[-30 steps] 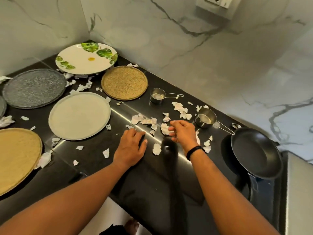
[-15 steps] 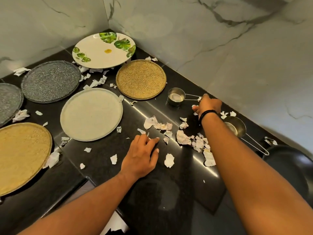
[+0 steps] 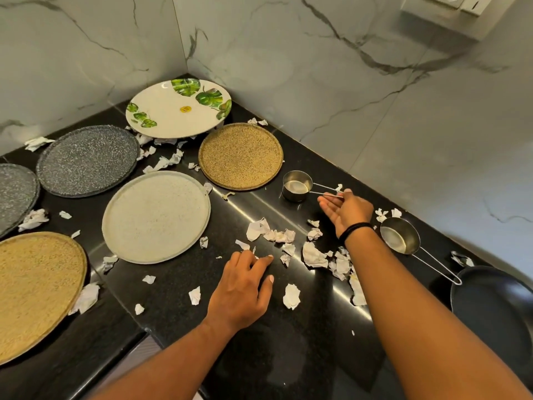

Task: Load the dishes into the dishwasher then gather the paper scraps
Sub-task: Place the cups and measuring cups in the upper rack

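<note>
The right hand [image 3: 347,212] sits right of centre in the frame, palm turned up and fingers nearly straight, with its fingertips [image 3: 326,201] touching the wire handle of the small measuring cup [image 3: 297,186]. It does not appear to hold anything; I cannot tell whether a scrap rests in the palm. That cup's handle runs toward the right of the frame, straight at this hand, so its long axis lines up with the reach.

The left hand [image 3: 242,290] lies palm down on the black counter [image 3: 288,356], low and centre, fingers loosely spread and gripping nothing, its fingertips just beside a few small scraps.

The paper scraps [image 3: 314,255] cluster thickest between the 2 hands, slightly nearer the right wrist, with 1 loose piece [image 3: 291,295] just right of the left hand. More lie scattered toward the upper left among the plates: the leaf-print plate [image 3: 178,111], the gold plate [image 3: 240,155] and the pale grey plate [image 3: 155,216]. A second measuring cup [image 3: 399,239] and a dark pan [image 3: 493,307] sit at the right edge.

The dishes are not yet loaded, judging by the counter. No dishwasher shows.
</note>
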Demonstrator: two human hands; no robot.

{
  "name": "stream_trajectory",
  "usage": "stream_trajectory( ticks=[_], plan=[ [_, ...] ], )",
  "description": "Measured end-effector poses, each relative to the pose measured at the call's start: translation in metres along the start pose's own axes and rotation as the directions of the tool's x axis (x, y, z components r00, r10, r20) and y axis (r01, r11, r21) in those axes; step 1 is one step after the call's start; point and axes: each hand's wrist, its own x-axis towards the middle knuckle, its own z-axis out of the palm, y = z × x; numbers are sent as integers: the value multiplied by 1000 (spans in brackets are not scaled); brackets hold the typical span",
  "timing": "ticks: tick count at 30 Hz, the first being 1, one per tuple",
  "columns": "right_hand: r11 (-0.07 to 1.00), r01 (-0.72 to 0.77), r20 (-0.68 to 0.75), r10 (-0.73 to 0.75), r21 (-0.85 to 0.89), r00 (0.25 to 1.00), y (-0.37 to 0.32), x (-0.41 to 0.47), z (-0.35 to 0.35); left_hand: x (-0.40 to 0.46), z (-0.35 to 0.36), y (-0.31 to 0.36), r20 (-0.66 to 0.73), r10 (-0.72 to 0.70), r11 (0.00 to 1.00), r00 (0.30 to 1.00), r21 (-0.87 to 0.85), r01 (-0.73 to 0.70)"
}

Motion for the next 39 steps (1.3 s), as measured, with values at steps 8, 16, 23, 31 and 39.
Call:
stream_trajectory(
  ticks=[8, 16, 23, 31, 39],
  plan=[
    [980, 40, 24, -46, 193, 999, 27, -66, -45, 3, -6, 0, -27, 10, 993, 1000, -117, -14],
    [964, 87, -29, -82, 250, 996, 57, -156, -128, -8, -19, 23, -154, -40, 887, 987, -459, -36],
    [932, 289, -219, -242, 220, 945, 84, -224, -219, -37, -12, 131, 148, -99, 598, 984, -782, 178],
    [851, 489, -523, -333, 192, 785, 121, -307, -347, -115, 23, 232, 353, 171, 498, 920, -836, 229],
    [762, 581, -791, -154, 287, 593, 178, -397, -485, -236, 55, 325, 553, 452, 521, 700, -801, 296]
  ],
)
